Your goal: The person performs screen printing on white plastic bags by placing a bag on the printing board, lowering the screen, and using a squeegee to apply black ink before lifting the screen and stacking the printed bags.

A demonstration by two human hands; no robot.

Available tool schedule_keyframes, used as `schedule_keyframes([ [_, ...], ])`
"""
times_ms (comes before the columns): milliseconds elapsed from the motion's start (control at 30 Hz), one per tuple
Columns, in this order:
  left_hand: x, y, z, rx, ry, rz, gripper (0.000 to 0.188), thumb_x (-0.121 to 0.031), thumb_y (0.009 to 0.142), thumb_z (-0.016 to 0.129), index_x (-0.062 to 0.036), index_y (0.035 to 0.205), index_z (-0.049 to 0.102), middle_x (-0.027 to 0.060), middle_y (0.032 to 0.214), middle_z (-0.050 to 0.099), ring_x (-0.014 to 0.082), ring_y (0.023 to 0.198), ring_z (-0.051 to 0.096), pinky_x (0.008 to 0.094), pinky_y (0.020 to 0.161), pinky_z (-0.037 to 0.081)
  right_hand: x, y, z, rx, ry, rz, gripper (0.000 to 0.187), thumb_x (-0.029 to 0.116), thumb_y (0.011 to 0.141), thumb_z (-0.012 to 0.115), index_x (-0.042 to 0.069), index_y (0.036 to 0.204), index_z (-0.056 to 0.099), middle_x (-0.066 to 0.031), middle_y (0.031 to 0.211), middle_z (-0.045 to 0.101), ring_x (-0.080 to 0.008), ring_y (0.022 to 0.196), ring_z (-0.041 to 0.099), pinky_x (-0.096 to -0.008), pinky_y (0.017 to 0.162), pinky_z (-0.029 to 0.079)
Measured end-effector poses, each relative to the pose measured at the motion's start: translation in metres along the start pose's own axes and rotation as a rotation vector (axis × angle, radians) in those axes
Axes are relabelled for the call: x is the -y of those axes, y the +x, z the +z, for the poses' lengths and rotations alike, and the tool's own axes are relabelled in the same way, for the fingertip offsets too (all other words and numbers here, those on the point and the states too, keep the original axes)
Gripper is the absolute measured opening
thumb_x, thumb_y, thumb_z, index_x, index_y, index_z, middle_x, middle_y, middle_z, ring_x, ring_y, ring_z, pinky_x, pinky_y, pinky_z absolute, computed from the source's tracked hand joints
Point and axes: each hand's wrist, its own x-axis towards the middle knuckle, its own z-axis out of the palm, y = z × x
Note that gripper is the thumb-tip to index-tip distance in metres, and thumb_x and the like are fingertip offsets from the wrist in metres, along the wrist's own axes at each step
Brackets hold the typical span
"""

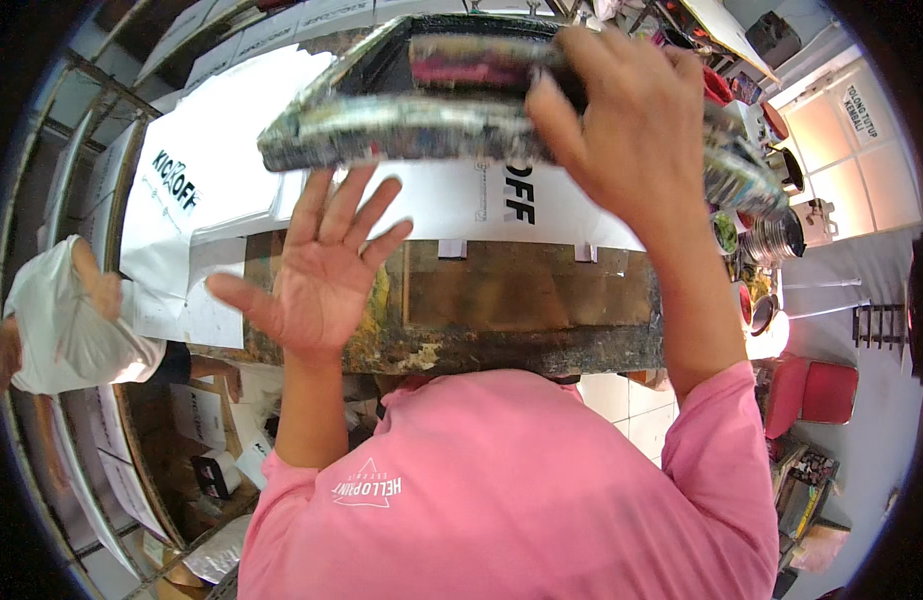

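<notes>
A paint-crusted screen-printing frame (401,130) is raised and tilted over the worktable, its near edge blurred by motion. Inside it shows a wooden squeegee (471,65) with a pink-stained side. My right hand (631,120) reaches over the frame, thumb in front and fingers behind, closed around the squeegee's right end; the exact grip is blurred. Palm up and fingers spread, my left hand (331,245) is empty just below the frame's near edge. Under the frame lies a white sheet (571,205) with black print, partly hidden by the frame and my right arm.
A stack of printed white sheets (231,130) lies at the left. The worktable (521,290) has a stained wooden surface with two small pale tabs. Ink pots and cans (771,240) crowd the right side. A person in a white shirt (71,310) is beside the racks at far left.
</notes>
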Motion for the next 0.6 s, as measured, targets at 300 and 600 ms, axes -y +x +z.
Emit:
schedule_keyframes([
  [300, 0.094, -0.034, -0.075, -0.129, 2.411, -0.409, 0.097, -0.078, 0.092, 0.044, -0.0126, 0.161, 0.030, 0.0367, 0.164, 0.012, 0.0541, 0.153, 0.003, 0.0749, 0.114, -0.007, -0.009, 0.071, -0.019, -0.150, 0.174, 0.150, 0.038, 0.033, 0.085, 0.056, -0.001, 0.070, 0.065, -0.0136, 0.060, 0.059, -0.0283, 0.056, 0.057, -0.0435, 0.058, 0.047],
  [600, 0.106, -0.037, -0.079, -0.175, 2.391, -0.505, 0.112, -0.087, 0.084, 0.043, -0.0050, 0.160, 0.030, 0.0290, 0.166, 0.017, 0.0460, 0.156, 0.005, 0.0759, 0.112, -0.011, -0.005, 0.087, -0.029, -0.129, 0.153, 0.176, 0.046, 0.040, 0.087, 0.052, -0.001, 0.070, 0.065, -0.0139, 0.061, 0.058, -0.0277, 0.058, 0.055, -0.0434, 0.058, 0.047],
])
